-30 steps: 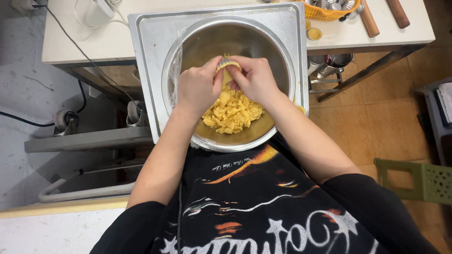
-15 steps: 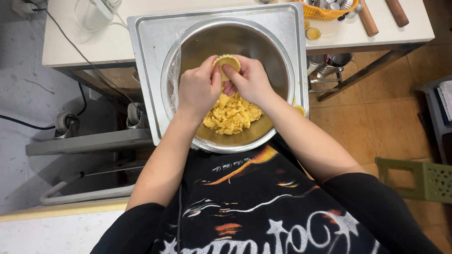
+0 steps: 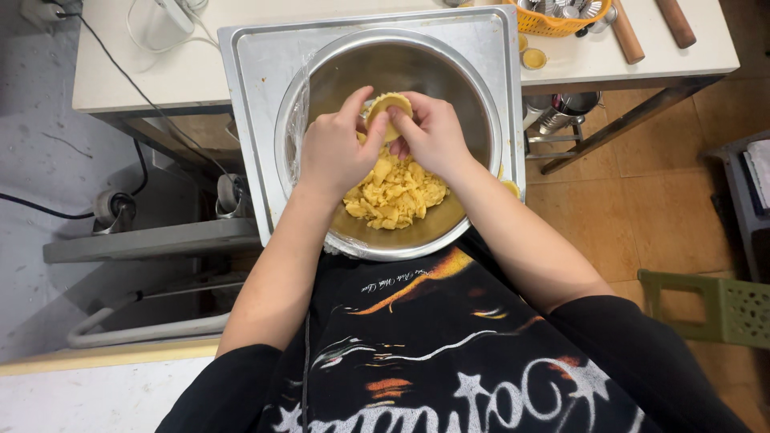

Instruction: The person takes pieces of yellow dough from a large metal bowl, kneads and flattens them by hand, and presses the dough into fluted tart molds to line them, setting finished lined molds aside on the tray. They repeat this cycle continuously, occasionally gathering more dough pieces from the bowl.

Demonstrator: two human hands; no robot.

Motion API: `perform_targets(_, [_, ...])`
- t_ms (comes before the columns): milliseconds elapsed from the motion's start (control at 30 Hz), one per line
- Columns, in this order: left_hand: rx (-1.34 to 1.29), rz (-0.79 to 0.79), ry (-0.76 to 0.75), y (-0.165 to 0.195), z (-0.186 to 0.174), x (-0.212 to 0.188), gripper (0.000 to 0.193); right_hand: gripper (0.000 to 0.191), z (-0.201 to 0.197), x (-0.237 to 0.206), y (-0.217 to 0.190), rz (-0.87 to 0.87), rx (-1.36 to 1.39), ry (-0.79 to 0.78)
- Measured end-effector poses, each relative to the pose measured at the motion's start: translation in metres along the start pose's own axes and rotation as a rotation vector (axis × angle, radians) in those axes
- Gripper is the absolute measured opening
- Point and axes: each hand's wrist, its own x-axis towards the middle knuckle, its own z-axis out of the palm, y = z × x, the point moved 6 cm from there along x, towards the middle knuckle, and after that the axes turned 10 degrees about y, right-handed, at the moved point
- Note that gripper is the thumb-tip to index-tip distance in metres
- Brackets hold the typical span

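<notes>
Both hands work together over a large steel bowl (image 3: 473,104), which sits on a metal tray (image 3: 249,88) on the white table (image 3: 128,76). The left hand (image 3: 333,152) and the right hand (image 3: 433,132) both grasp one small round tart shell (image 3: 387,108) of yellow dough, with the fingers closed around its rim and the thumbs pressing near the middle. Compared with a second ago, the shell is lifted a little higher above the heap of yellow dough pieces (image 3: 393,192) and is turned more toward the camera, so its round form and raised edge now show more clearly (before it was half hidden between the fingers). In my judgement this means the dough is already pressed into shape and the hands are now evening the rim. Beyond the tray stand an orange basket (image 3: 553,22) with metal moulds, two wooden rolling pins (image 3: 626,36) and a small filled mould (image 3: 533,58).
</notes>
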Motion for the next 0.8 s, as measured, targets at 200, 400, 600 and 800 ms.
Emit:
perform_targets(200, [0.136, -0.046, 0.018, 0.005, -0.001, 0.004, 0.036, 0.022, 0.005, -0.001, 0.009, 0.21, 0.23, -0.153])
perform_targets(400, [-0.027, 0.047, 0.128, 0.007, -0.003, -0.002, 0.033, 0.018, 0.008, -0.002, 0.021, 0.468, 0.454, -0.25])
perform_targets(600, [0.005, 0.001, 0.096, -0.001, -0.002, -0.003, 0.029, 0.016, 0.001, -0.002, 0.018, 0.492, 0.661, -0.283])
perform_targets(800, [0.018, 0.164, 0.139, 0.004, -0.005, -0.002, 0.013, 0.022, -0.01, 0.005, 0.016, 0.454, 0.539, -0.045])
